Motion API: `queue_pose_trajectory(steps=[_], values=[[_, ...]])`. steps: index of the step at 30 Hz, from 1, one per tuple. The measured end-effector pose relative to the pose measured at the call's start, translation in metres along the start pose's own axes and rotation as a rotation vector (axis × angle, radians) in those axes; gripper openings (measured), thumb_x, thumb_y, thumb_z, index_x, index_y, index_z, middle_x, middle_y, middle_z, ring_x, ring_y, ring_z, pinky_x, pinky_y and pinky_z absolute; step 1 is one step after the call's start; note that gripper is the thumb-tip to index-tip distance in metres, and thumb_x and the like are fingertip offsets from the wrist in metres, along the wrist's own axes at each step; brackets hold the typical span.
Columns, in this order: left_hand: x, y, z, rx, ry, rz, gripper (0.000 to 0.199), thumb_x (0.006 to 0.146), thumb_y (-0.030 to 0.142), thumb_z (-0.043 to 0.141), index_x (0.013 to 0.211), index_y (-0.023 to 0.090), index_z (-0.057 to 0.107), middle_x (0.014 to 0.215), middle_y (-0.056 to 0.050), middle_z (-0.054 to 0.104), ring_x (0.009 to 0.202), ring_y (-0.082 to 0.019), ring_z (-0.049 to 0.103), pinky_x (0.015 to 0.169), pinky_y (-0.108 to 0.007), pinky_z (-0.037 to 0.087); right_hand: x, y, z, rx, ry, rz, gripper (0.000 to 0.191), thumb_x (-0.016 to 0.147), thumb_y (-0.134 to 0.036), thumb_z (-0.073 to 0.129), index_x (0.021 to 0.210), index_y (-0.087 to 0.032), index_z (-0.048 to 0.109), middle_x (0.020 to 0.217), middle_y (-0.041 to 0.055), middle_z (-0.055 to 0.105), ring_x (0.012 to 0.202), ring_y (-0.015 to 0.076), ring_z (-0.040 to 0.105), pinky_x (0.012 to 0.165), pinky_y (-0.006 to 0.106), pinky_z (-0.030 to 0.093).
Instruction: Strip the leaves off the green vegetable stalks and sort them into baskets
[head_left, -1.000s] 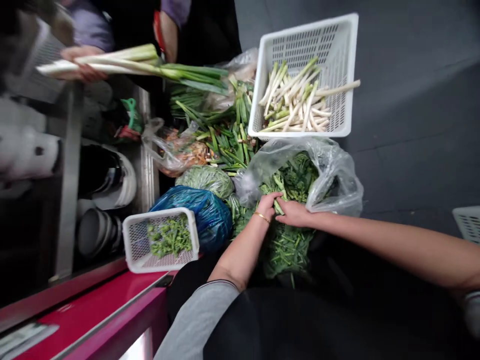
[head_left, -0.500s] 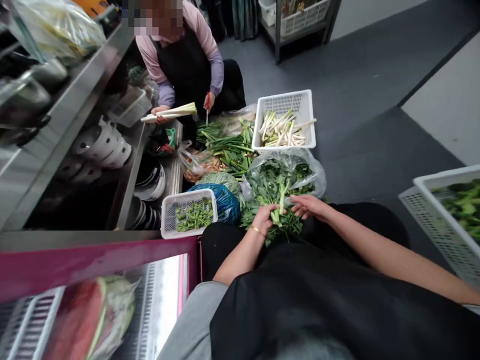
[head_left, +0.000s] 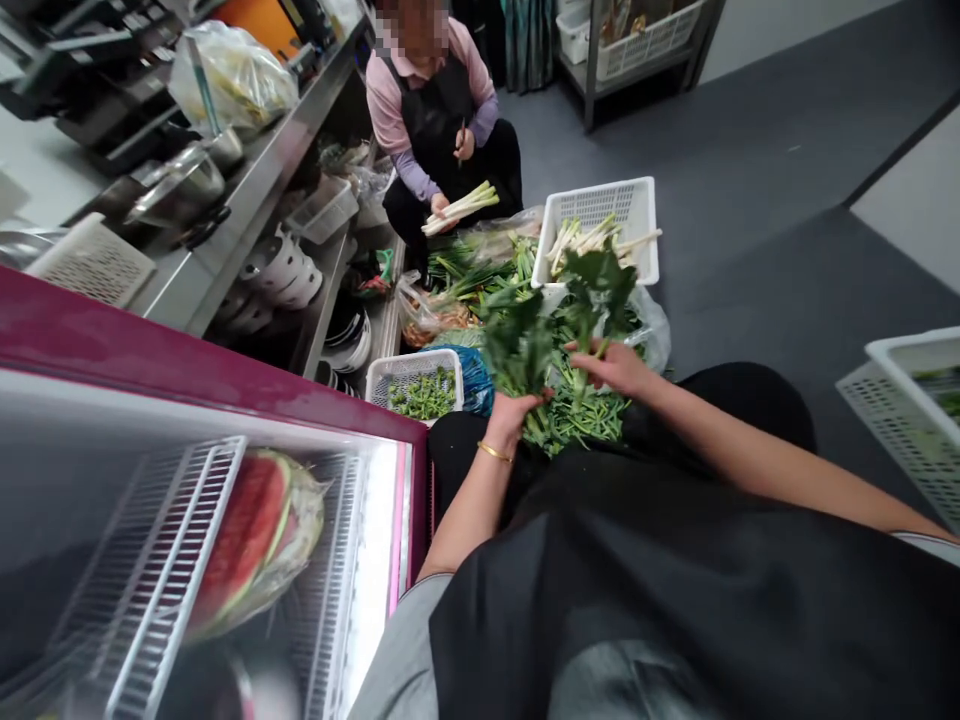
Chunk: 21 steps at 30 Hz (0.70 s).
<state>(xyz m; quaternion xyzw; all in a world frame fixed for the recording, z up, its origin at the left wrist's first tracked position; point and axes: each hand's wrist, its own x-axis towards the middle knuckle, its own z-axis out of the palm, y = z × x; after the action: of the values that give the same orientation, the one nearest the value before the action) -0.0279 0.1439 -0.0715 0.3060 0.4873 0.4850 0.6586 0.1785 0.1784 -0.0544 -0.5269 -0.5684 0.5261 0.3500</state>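
My left hand [head_left: 516, 415], with a gold bracelet at its wrist, is closed round the lower part of a bunch of leafy greens [head_left: 517, 345] whose broad dark leaves stand upright. To its right, my right hand [head_left: 619, 368] grips the stem of another leafy green [head_left: 598, 285], its leaves pointing up and away from me. Both are held over a heap of loose greens [head_left: 581, 425] in front of my lap. Behind that heap lies an open clear plastic bag [head_left: 656, 325], partly hidden by the raised leaves.
A small white basket [head_left: 373, 388] holds short green pieces. A white basket [head_left: 651, 230] holds pale stalks. Opposite, a co-worker [head_left: 431, 110] holds white-stemmed stalks [head_left: 461, 208]. Another basket [head_left: 885, 400] stands right; a lit fridge with cut watermelon [head_left: 244, 520] is at left.
My hands have drawn apart; each now holds leafy greens with the leaves up, where a thick pale-green stem was in my left hand before. The view has shifted left. The co-worker's stalks are lower.
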Motion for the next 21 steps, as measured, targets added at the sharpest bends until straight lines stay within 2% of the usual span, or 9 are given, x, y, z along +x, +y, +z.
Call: queue_pose_trajectory(steps=[2, 5, 7, 10, 12, 14, 16, 19, 21], values=[[0.0, 0.012, -0.01, -0.052, 0.042, -0.007, 0.021, 0.05, 0.013, 0.072, 0.069, 0.014, 0.064, 0.068, -0.004, 0.068, 0.068, -0.018, 0.067, 0.071, -0.031, 0.053, -0.001, 0.006, -0.017, 0.187, 0.085, 0.104, 0.035, 0.078, -0.041, 0.058, 0.097, -0.012, 0.061, 0.07, 0.0047, 0.063, 0.049, 0.0116, 0.052, 0.046, 0.025, 0.043], [-0.002, 0.024, -0.014, -0.09, -0.027, -0.071, 0.026, 0.052, 0.016, 0.073, 0.076, 0.014, 0.066, 0.072, -0.004, 0.068, 0.063, -0.016, 0.065, 0.066, -0.029, 0.053, -0.005, 0.009, -0.032, 0.31, 0.141, 0.133, 0.035, 0.076, -0.041, 0.06, 0.094, -0.011, 0.061, 0.068, 0.0052, 0.062, 0.046, 0.011, 0.051, 0.043, 0.024, 0.042], [-0.004, 0.023, -0.005, -0.129, -0.105, -0.115, 0.031, 0.052, 0.017, 0.074, 0.082, 0.015, 0.067, 0.074, -0.003, 0.068, 0.064, -0.016, 0.065, 0.066, -0.028, 0.053, -0.007, 0.005, -0.028, 0.368, 0.097, 0.154, 0.037, 0.071, -0.043, 0.066, 0.091, -0.012, 0.062, 0.062, 0.0029, 0.06, 0.044, 0.0114, 0.051, 0.04, 0.024, 0.041], [-0.009, 0.011, 0.018, -0.165, -0.186, -0.137, 0.034, 0.051, 0.021, 0.079, 0.082, 0.014, 0.068, 0.074, -0.004, 0.069, 0.065, -0.017, 0.065, 0.065, -0.028, 0.053, -0.007, -0.004, -0.003, 0.398, -0.008, 0.171, 0.038, 0.067, -0.047, 0.071, 0.084, -0.015, 0.059, 0.056, 0.0008, 0.059, 0.043, 0.0116, 0.053, 0.039, 0.023, 0.042], [-0.013, 0.0, 0.03, -0.155, -0.229, -0.134, 0.036, 0.051, 0.024, 0.081, 0.083, 0.012, 0.068, 0.079, -0.006, 0.07, 0.066, -0.017, 0.066, 0.064, -0.029, 0.053, -0.003, -0.009, 0.014, 0.371, -0.041, 0.159, 0.035, 0.067, -0.046, 0.071, 0.077, -0.017, 0.055, 0.051, -0.0008, 0.058, 0.042, 0.011, 0.053, 0.04, 0.022, 0.044], [-0.017, -0.005, 0.035, -0.146, -0.234, -0.149, 0.038, 0.052, 0.025, 0.081, 0.084, 0.011, 0.068, 0.079, -0.007, 0.07, 0.062, -0.016, 0.065, 0.06, -0.027, 0.052, 0.004, -0.013, 0.023, 0.299, -0.064, 0.149, 0.031, 0.068, -0.043, 0.07, 0.07, -0.018, 0.052, 0.045, -0.0027, 0.055, 0.04, 0.0107, 0.052, 0.04, 0.021, 0.044], [-0.02, -0.005, 0.034, -0.141, -0.187, -0.16, 0.037, 0.054, 0.026, 0.081, 0.084, 0.009, 0.067, 0.072, -0.006, 0.068, 0.054, -0.013, 0.062, 0.054, -0.024, 0.05, 0.013, -0.019, 0.02, 0.197, -0.12, 0.151, 0.028, 0.069, -0.041, 0.068, 0.066, -0.018, 0.051, 0.045, -0.0024, 0.055, 0.04, 0.0115, 0.053, 0.04, 0.021, 0.044], [-0.023, 0.005, 0.029, -0.126, -0.105, -0.12, 0.037, 0.052, 0.025, 0.081, 0.081, 0.009, 0.066, 0.067, -0.005, 0.068, 0.049, -0.012, 0.059, 0.049, -0.022, 0.047, 0.024, -0.032, 0.003, 0.026, -0.193, 0.092, 0.034, 0.072, -0.046, 0.065, 0.059, -0.017, 0.054, 0.049, 0.0015, 0.058, 0.043, 0.0129, 0.054, 0.042, 0.024, 0.044], [-0.026, 0.013, 0.03, -0.126, -0.068, -0.105, 0.036, 0.051, 0.026, 0.081, 0.08, 0.008, 0.067, 0.066, -0.006, 0.068, 0.048, -0.012, 0.059, 0.047, -0.022, 0.045, 0.024, -0.04, -0.005, -0.132, -0.076, -0.096, 0.038, 0.074, -0.05, 0.062, 0.057, -0.018, 0.055, 0.051, 0.0026, 0.057, 0.045, 0.013, 0.052, 0.045, 0.026, 0.042]])
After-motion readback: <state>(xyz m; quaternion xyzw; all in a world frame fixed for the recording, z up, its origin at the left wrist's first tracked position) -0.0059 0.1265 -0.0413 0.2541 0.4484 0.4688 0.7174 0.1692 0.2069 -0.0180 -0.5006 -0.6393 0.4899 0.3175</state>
